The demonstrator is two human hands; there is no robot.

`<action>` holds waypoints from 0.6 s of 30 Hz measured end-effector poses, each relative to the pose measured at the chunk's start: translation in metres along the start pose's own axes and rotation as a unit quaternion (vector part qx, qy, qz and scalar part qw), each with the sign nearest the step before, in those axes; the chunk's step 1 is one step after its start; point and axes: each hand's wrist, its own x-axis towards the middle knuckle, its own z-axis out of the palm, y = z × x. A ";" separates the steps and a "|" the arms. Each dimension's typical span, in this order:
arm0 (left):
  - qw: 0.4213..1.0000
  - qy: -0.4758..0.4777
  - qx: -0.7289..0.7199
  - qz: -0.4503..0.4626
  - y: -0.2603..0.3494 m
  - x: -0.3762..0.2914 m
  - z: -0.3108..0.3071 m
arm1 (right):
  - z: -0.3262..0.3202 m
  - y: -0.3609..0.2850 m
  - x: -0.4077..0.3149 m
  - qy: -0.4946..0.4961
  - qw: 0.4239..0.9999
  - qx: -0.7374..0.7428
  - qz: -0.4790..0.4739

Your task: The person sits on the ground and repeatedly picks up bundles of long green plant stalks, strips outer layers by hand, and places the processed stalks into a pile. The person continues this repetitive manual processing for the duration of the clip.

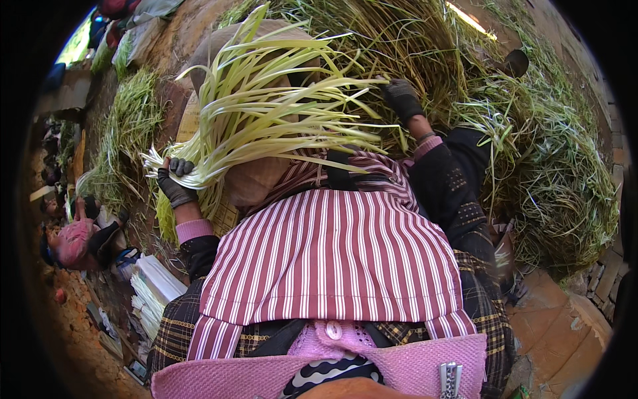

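My left hand (177,182), in a dark fingerless-looking glove, grips a bunch of long pale yellow-green leaves (269,104), probably blanched chives, by their white stem ends. The leaves fan out to the right across a tan cloth (254,179) over my lap. At their far tips is my right hand (401,99), also gloved, with its fingers curled. One leaf runs straight into these fingers, which appear to pinch its tip. More yellow-green leaves (167,217) lie below my left hand, beside printed cardboard (189,119).
Heaps of green and dried leaf waste (558,184) rise on my right, with straw-like stalks (398,35) ahead. Another leaf pile (129,129) lies to the left. A person in pink (77,242) sits farther left. Near my left side are bundled white stems (147,304).
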 end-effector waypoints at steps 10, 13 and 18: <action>0.998 -0.051 -0.011 0.040 0.028 0.004 0.005 | -0.065 -0.061 -0.036 0.110 0.944 0.275 -0.146; 0.998 -0.060 0.002 0.032 0.028 0.005 0.004 | -0.071 -0.090 -0.048 0.110 0.923 0.307 -0.203; 0.998 -0.024 0.013 0.051 0.027 0.004 0.005 | -0.074 -0.121 -0.051 0.126 0.896 0.306 -0.294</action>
